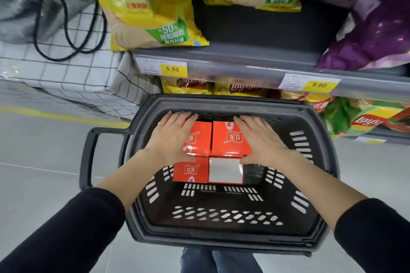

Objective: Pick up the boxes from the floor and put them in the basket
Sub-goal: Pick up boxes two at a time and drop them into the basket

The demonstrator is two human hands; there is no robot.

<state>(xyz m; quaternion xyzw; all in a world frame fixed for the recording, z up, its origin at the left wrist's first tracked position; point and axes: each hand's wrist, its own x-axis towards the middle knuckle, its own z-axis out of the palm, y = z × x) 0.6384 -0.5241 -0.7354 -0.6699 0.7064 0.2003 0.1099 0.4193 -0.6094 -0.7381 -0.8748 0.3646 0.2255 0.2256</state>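
A dark grey plastic basket (221, 237) stands on the floor in front of me. Inside it lie several orange-red boxes: two at the far end, side by side (200, 139) (228, 139), and two nearer me, one with its red face up (190, 172) and one showing a white panel (225, 170). My left hand (172, 137) grips the far left box, fingers over its far edge. My right hand (261, 139) grips the far right box the same way. Both boxes sit low in the basket.
A grey shop shelf (244, 66) with price tags juts out just beyond the basket, loaded with yellow and purple crisp bags. A checked white fabric bin (66, 73) stands to the left. The basket's handle (88, 157) sticks out left over grey floor.
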